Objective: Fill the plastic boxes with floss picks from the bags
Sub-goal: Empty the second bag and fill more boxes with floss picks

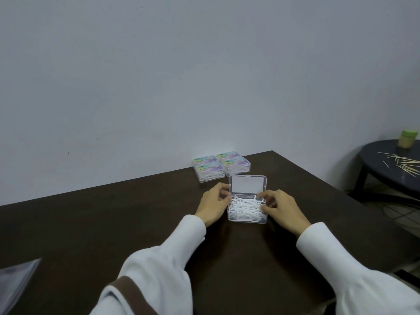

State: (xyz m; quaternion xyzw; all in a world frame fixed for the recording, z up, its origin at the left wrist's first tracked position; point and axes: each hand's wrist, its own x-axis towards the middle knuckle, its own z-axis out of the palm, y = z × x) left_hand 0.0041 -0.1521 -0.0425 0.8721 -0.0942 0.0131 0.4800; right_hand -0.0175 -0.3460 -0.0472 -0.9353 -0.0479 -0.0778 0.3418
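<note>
Head view shows the small clear plastic box [247, 211] sitting mid-bench on the dark brown bench [113, 223], its hinged lid [247, 185] standing up on the far side. It's heaped with white floss picks [246, 206], a loose tangle rising about to the rim.

Left hand [214, 206] is at the box's left end, fingers curled against the corner where lid meets base. Right hand [283, 209] is at the right end, fingertips pinching that wall near the hinge corner. Whether each grip is firm or just a touch, I cannot tell.

Judging by looks, this box is light and thin-walled: it'll skid on the smooth bench and flex if squeezed hard. Picks are stiff, springy little things that snag on each other, so any poking above the rim may block the lid. Best hold is at the short ends, as now, then press the lid down at its front edge.

Four closed, labelled boxes [221, 165] sit stacked far behind. A clear plastic bag [16, 280] lies at the near left edge.
</note>
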